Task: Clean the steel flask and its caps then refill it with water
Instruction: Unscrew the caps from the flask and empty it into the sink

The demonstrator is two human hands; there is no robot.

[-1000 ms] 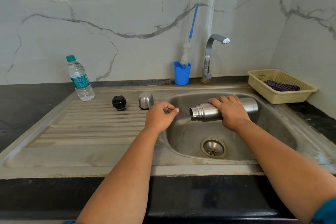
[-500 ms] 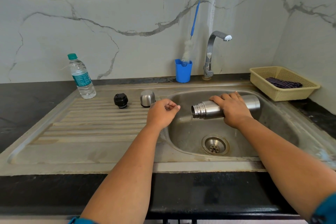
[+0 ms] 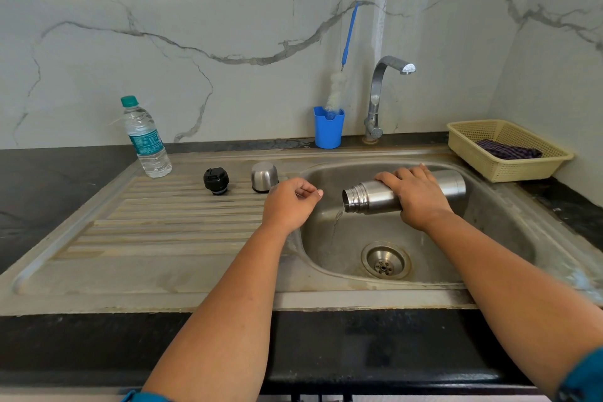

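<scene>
**Flask tipped over the sink basin, water trickling out**

The right hand (image 3: 418, 197) is gripping the steel flask (image 3: 375, 196) around its middle, holding it nearly horizontal above the sink basin (image 3: 489, 222), open threaded mouth pointing left. A thin stream of water (image 3: 337, 217) is running from the mouth down toward the drain (image 3: 385, 260).

The left hand (image 3: 288, 204) is hovering just left of the flask's mouth, over the basin's left rim, fingers loosely curled and holding nothing.

On the ribbed drainboard (image 3: 156, 232), the black inner cap (image 3: 216, 180) and the steel outer cap (image 3: 264, 176) are sitting side by side, apart from each other, behind the left hand. Farther left, a plastic water bottle (image 3: 145, 139) with a green lid is standing upright at the drainboard's back corner.

Behind the basin, a blue cup (image 3: 328, 131) is holding a bottle brush (image 3: 339, 88) with a blue handle, just beside the tap (image 3: 380, 91). A cream plastic basket (image 3: 470, 153) containing a dark cloth (image 3: 507, 151) is sitting on the black counter (image 3: 49, 179) to the right.
</scene>
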